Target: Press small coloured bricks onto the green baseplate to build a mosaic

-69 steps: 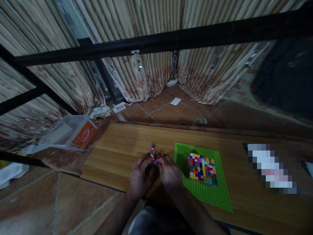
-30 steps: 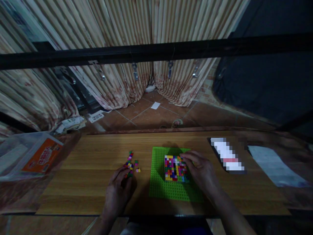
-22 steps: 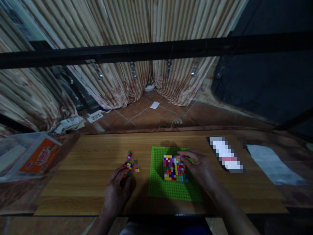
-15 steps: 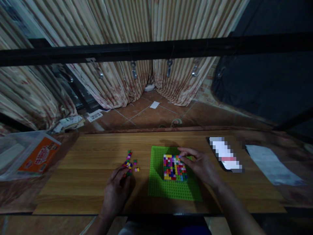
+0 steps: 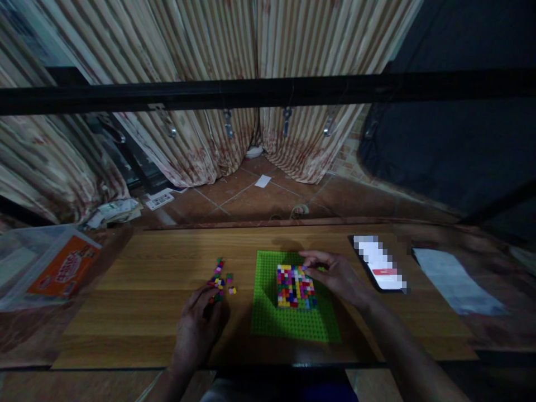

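Note:
A green studded baseplate (image 5: 297, 329) lies on the table, bearing a multicoloured block of toy bricks (image 5: 288, 293) with a dark narrow gap in its middle. My right hand (image 5: 335, 274) is at the block's far right corner, thumb and forefinger pinched on a small purplish toy brick (image 5: 305, 267); whether it is pressed down I cannot tell. Left of the baseplate lies a loose row of small coloured bricks (image 5: 219, 268). My left hand (image 5: 196, 318) rests by its near end, fingertips touching the bricks, thumb apart from the fingers. Two small pieces (image 5: 232, 290) lie just right of that row.
A phone (image 5: 379, 265) with a blurred-out screen lies on the wooden table (image 5: 138, 290), right of the baseplate. Further right is a pale sheet (image 5: 458, 282). A clear plastic box with an orange label (image 5: 62, 268) stands at the left. A dark bar (image 5: 251, 92) crosses beyond the table.
The whole view has shifted slightly, so the table things appear a little further left. My right hand stays at the block's far right corner; my left hand stays by the loose bricks.

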The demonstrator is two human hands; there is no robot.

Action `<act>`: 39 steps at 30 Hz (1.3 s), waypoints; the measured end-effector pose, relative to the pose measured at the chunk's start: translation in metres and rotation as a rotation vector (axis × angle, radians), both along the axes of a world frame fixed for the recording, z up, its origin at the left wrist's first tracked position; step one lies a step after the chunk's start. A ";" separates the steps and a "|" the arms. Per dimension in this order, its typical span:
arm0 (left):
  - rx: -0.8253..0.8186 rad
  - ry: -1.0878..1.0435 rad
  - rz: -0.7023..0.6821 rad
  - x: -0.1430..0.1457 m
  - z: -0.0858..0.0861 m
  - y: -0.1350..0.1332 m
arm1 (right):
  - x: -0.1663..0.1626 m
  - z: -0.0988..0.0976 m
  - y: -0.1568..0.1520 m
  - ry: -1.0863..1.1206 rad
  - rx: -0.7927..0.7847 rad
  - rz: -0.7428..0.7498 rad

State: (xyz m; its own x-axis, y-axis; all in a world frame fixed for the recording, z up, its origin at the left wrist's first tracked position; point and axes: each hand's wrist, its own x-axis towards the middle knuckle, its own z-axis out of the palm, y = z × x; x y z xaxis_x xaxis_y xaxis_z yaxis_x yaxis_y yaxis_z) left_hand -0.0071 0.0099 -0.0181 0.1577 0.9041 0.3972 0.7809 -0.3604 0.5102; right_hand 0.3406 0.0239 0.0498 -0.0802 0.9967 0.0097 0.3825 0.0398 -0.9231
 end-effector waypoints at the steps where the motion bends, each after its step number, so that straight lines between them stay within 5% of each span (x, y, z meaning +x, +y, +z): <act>1: -0.003 -0.002 0.001 0.000 0.000 0.000 | 0.000 -0.001 0.000 -0.007 0.005 -0.003; 4: 0.002 -0.021 0.009 0.001 0.001 -0.001 | 0.001 -0.004 -0.005 -0.029 0.051 -0.062; 10: -0.015 -0.051 0.015 0.005 0.005 -0.002 | -0.038 0.012 -0.037 -0.053 0.242 -0.422; 16: -0.076 -0.102 0.010 0.008 0.010 -0.006 | -0.134 0.015 -0.056 -0.232 0.316 0.006; 20: -0.076 -0.127 0.057 0.003 0.011 -0.010 | -0.171 -0.016 -0.039 -0.457 0.224 -0.022; 25: -0.009 -0.088 0.072 -0.006 0.018 0.017 | -0.182 -0.036 -0.019 -0.605 0.147 0.006; 31: -0.101 0.013 -0.139 0.008 0.018 0.060 | -0.187 -0.040 -0.011 -0.668 0.149 -0.025; 39: -0.025 0.034 -0.199 0.029 0.013 0.045 | -0.188 -0.036 -0.016 -0.695 0.187 -0.045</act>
